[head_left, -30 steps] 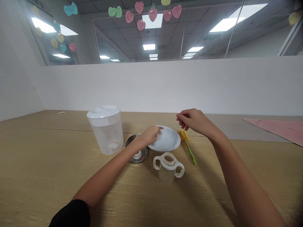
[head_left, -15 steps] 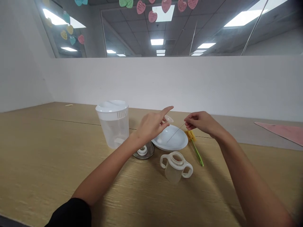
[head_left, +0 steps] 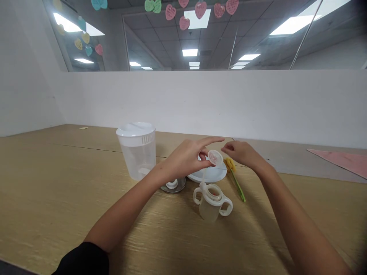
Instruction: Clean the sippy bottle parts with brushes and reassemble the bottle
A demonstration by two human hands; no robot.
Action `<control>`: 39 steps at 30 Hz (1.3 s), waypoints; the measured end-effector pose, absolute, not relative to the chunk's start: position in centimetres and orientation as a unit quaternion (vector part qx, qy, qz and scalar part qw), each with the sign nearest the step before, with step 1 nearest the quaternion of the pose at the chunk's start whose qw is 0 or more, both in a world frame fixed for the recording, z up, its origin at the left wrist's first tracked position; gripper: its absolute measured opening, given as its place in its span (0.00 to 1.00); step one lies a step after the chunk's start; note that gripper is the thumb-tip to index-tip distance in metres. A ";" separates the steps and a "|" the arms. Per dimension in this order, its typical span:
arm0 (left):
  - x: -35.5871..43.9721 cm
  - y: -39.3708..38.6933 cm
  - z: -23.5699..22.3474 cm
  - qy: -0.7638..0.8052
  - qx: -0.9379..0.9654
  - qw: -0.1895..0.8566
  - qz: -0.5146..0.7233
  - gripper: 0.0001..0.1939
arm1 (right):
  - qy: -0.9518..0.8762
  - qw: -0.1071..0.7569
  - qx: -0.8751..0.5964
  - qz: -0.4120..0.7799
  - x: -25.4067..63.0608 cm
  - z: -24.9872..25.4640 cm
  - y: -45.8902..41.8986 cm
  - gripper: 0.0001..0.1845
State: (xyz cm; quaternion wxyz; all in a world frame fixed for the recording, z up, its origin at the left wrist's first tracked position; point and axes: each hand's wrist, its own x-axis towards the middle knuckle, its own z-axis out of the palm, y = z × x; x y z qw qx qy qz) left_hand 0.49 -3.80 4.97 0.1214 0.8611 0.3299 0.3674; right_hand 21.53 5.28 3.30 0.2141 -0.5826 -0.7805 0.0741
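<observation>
My left hand [head_left: 190, 156] is closed with thumb and fingers on a small round translucent lid [head_left: 215, 157], its index finger stretched out above. My right hand [head_left: 239, 151] is pinched close to the lid's right side; the thin stick seen in it earlier hardly shows now. Below the hands stands a two-handled sippy cup [head_left: 210, 208] with its round top opening uncovered. A pale, narrow piece [head_left: 203, 185] shows at the cup's upper left; whether it hangs from the lid, I cannot tell. Behind lies a white plate [head_left: 210, 175], partly covered by my left hand.
A clear plastic bucket with a white top [head_left: 137, 151] stands to the left. Beside it is a metal lid with a white knob [head_left: 172, 185], partly behind my forearm. A yellow artificial flower [head_left: 236, 183] lies right of the plate. A pink sheet [head_left: 341, 161] is at far right.
My left hand has moved right and down with the lid, now turned face-on and close to my right hand. The pale piece now shows by the cup. The stick no longer shows clearly.
</observation>
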 end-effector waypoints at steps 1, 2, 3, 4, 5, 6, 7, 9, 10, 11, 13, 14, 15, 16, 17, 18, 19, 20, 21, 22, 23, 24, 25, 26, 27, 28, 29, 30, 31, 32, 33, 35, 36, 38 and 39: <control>0.4 -3.8 5.0 0.330 0.856 0.121 0.378 0.27 | -0.786 0.269 -0.543 0.122 21.2 4.0 4.3 0.17; 0.4 -3.8 5.1 0.330 0.850 0.122 0.391 0.27 | -0.788 0.318 -0.494 0.186 20.8 4.9 3.1 0.20; 0.3 -3.8 5.1 0.329 0.844 0.123 0.406 0.27 | -0.791 0.342 -0.445 0.243 20.4 5.7 1.8 0.23; 0.3 -3.8 5.1 0.328 0.836 0.124 0.421 0.28 | -0.795 0.351 -0.409 0.280 20.1 6.5 0.4 0.24; 0.3 -3.8 5.1 0.327 0.829 0.126 0.435 0.28 | -0.799 0.360 -0.385 0.290 19.8 7.2 -1.0 0.25; 0.3 -3.8 5.0 0.327 0.822 0.130 0.447 0.29 | -0.807 0.360 -0.372 0.283 19.5 7.7 -2.3 0.25; 0.2 -3.8 5.0 0.326 0.816 0.137 0.458 0.29 | -0.818 0.351 -0.371 0.263 19.2 8.1 -3.4 0.24; 0.3 -4.0 4.9 0.318 0.805 0.162 0.473 0.30 | -0.832 0.352 -0.386 0.187 18.7 8.3 -4.9 0.25; 0.4 -4.1 4.9 0.311 0.802 0.174 0.478 0.30 | -0.834 0.355 -0.396 0.148 18.5 8.2 -5.3 0.26; 0.5 -4.1 4.8 0.305 0.801 0.182 0.482 0.31 | -0.833 0.358 -0.405 0.113 18.3 8.1 -5.5 0.26; 0.8 -4.2 4.7 0.299 0.804 0.181 0.482 0.31 | -0.832 0.361 -0.416 0.069 17.9 7.8 -5.6 0.26; 0.9 -4.2 4.7 0.299 0.806 0.177 0.479 0.31 | -0.833 0.358 -0.418 0.059 17.8 7.7 -5.6 0.25; 1.0 -4.2 4.7 0.300 0.809 0.173 0.474 0.31 | -0.835 0.353 -0.419 0.055 17.7 7.7 -5.5 0.24; 1.0 -4.2 4.7 0.304 0.812 0.172 0.467 0.31 | -0.837 0.348 -0.420 0.052 17.6 7.7 -5.5 0.22; 0.9 -4.2 4.8 0.311 0.816 0.174 0.455 0.32 | -0.838 0.342 -0.422 0.051 17.6 7.8 -5.5 0.21; 0.8 -4.2 4.9 0.320 0.821 0.178 0.437 0.34 | -0.837 0.339 -0.426 0.048 17.7 7.9 -5.5 0.20; 0.5 -4.2 5.0 0.333 0.831 0.183 0.407 0.36 | -0.835 0.340 -0.430 0.045 17.8 8.0 -5.6 0.20; 0.2 -4.2 5.1 0.348 0.845 0.186 0.361 0.39 | -0.832 0.344 -0.434 0.041 17.9 8.1 -5.6 0.19; -0.1 -4.2 5.2 0.362 0.862 0.188 0.300 0.42 | -0.828 0.349 -0.437 0.038 18.1 8.2 -5.6 0.19; -0.5 -4.2 5.2 0.374 0.879 0.186 0.230 0.45 | -0.825 0.354 -0.439 0.037 18.2 8.2 -5.6 0.19; -0.8 -4.2 5.2 0.383 0.892 0.181 0.160 0.46 | -0.823 0.357 -0.440 0.037 18.4 8.3 -5.6 0.19; -1.0 -4.2 5.1 0.388 0.900 0.173 0.097 0.46 | -0.822 0.358 -0.441 0.040 18.5 8.3 -5.6 0.19; -1.0 -4.2 4.9 0.389 0.905 0.166 0.050 0.45 | -0.823 0.355 -0.441 0.044 18.6 8.3 -5.6 0.19; -1.0 -4.1 4.7 0.385 0.909 0.160 0.021 0.43 | -0.825 0.350 -0.441 0.049 18.7 8.2 -5.5 0.20; -0.9 -4.0 4.5 0.377 0.913 0.155 0.006 0.40 | -0.828 0.341 -0.441 0.055 18.7 8.2 -5.5 0.20; -0.7 -3.8 4.2 0.365 0.919 0.152 -0.002 0.37 | -0.832 0.332 -0.440 0.062 18.7 8.2 -5.5 0.20; -0.5 -3.6 3.9 0.353 0.923 0.151 -0.010 0.34 | -0.836 0.323 -0.439 0.067 18.6 8.2 -5.5 0.20; -0.3 -3.4 3.7 0.345 0.926 0.153 -0.018 0.32 | -0.839 0.315 -0.438 0.072 18.6 8.2 -5.5 0.20; -0.1 -3.2 3.4 0.342 0.926 0.159 -0.025 0.30 | -0.842 0.307 -0.436 0.075 18.5 8.2 -5.5 0.20; 0.0 -3.0 3.1 0.343 0.924 0.169 -0.031 0.29 | -0.845 0.300 -0.435 0.077 18.5 8.2 -5.5 0.20; 0.2 -2.8 2.8 0.346 0.920 0.181 -0.033 0.28 | -0.848 0.295 -0.434 0.077 18.4 8.2 -5.6 0.19; 0.3 -2.5 2.4 0.348 0.914 0.204 -0.026 0.25 | -0.851 0.288 -0.433 0.075 18.4 8.2 -5.6 0.19; 0.4 -2.4 2.3 0.346 0.914 0.211 -0.020 0.25 | -0.852 0.287 -0.432 0.074 18.4 8.2 -5.6 0.19; 0.6 -2.4 2.1 0.340 0.915 0.217 -0.006 0.25 | -0.854 0.285 -0.429 0.075 18.5 8.2 -5.6 0.19; 0.7 -2.4 2.1 0.338 0.915 0.220 0.002 0.26 | -0.855 0.284 -0.427 0.076 18.5 8.1 -5.6 0.19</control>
